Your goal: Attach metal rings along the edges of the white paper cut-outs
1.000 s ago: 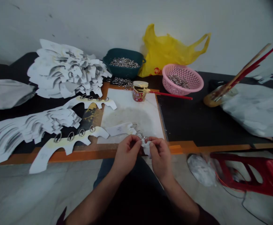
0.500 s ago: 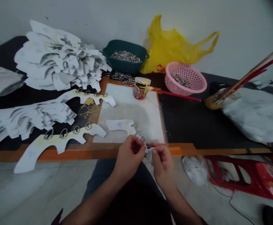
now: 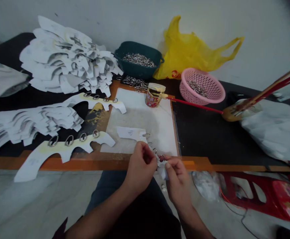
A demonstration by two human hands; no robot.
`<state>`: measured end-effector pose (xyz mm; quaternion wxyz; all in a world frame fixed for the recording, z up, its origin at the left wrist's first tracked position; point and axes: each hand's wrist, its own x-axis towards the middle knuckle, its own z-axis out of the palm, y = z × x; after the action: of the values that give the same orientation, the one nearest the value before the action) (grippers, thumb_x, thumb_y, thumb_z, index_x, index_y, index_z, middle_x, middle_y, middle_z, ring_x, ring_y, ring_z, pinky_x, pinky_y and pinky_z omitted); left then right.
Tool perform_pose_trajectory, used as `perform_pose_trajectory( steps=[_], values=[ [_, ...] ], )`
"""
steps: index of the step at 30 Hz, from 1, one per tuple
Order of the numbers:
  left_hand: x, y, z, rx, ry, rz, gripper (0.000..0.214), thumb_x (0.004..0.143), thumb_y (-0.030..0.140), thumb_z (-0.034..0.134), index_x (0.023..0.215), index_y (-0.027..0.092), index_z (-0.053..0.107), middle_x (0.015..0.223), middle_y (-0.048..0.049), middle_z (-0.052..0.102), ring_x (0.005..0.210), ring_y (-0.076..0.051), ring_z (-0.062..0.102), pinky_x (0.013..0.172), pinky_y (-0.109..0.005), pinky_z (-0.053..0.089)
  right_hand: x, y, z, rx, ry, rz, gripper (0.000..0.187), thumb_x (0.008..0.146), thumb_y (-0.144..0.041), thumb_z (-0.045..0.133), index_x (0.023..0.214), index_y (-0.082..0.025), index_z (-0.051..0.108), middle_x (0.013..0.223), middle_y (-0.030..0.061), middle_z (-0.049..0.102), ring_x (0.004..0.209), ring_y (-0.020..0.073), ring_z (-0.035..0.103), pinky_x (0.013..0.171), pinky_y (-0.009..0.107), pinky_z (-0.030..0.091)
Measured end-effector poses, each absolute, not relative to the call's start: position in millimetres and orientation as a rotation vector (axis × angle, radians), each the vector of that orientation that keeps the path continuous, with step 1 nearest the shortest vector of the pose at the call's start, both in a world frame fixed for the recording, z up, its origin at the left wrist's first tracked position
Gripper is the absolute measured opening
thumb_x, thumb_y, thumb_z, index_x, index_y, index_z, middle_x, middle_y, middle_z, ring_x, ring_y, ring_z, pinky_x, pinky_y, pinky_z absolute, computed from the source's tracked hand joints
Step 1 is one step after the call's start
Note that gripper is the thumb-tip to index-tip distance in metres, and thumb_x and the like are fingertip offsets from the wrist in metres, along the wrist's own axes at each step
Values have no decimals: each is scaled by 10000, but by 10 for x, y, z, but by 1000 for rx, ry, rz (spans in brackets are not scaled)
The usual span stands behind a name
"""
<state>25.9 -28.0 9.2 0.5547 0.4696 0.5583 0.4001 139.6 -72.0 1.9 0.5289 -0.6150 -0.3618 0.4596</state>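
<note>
A small metal ring [image 3: 162, 158] sits at the end of a white paper cut-out [image 3: 130, 133], which lies partly over the near edge of a white board [image 3: 159, 139]. The left hand [image 3: 141, 166] pinches the cut-out beside its row of rings, while the right hand [image 3: 178, 179] pinches its lower end, fingers and thumb closed. Ringed cut-outs [image 3: 60, 149] lie to the left.

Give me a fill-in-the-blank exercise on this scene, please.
The paper cutout held by the left hand and right hand is ____.
The basket holding metal rings is ____.
The brush resting on the can has a ____ handle.
The plastic bag by the wall is ____.

Missing words: white; pink; red; yellow.
</note>
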Motion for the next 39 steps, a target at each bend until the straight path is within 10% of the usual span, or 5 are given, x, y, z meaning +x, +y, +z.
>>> perform_pose_trajectory(
  steps=[20, 28, 39],
  values=[
    [121, 9, 261, 2069, 1135, 749, 336, 678, 27, 472, 970, 193, 445, 989, -67, 534, 1004, -222, 449, 853, -367, 393, 1513, -613, 39, -1458, -1007, 1115, 104, 791, -299, 543, 762, -198, 541, 953, 33, 616, 872, 159, 562, 795, 303, 416],
    [114, 279, 340, 2105, 858, 431, 415, 709, 62, 418, 1092, 221, 395, 772, 23, 633, 753, -153, 579, 790, -297, 385, 1577, -476, 100, -1433, -1084, 1156, 97, 801, -255, 489, 727, -194, 509, 905, 30, 599, 797, 155, 549, 700, 282, 421],
    [415, 242, 425, 2434, 1385, 177, 286, 656, 102, 460, 937, 157, 453, 718, -76, 614, 730, -255, 586, 752, -406, 327, 1612, -109, 73, -1885, -1720, 320, 96, 658, -103, 519, 640, -194, 493, 758, 49, 538, 787, 209, 443, 689, 330, 330]
  ],
)
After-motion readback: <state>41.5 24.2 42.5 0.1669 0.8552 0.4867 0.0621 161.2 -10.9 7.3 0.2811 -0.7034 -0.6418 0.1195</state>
